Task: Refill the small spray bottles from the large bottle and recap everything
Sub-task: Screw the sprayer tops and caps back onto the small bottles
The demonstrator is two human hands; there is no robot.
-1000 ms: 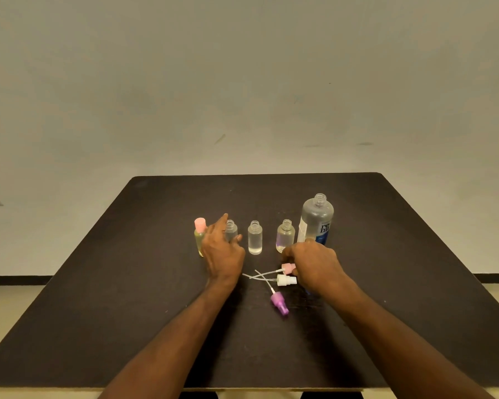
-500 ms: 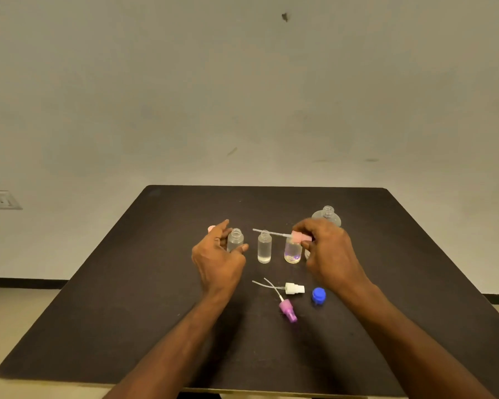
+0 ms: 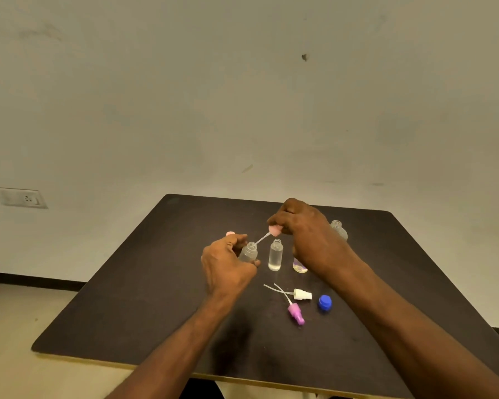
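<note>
Both my forearms are bare from the bottom edge of the view up to the wrists, with no sleeve or cuff reaching into sight. My left hand (image 3: 228, 269) wears nothing: no ring, no watch, no band at the wrist. My right hand (image 3: 308, 240) is just as plain, its knuckles and back uncovered. My fingers (image 3: 274, 218) are ungloved, the nails short as far as I can tell.
</note>
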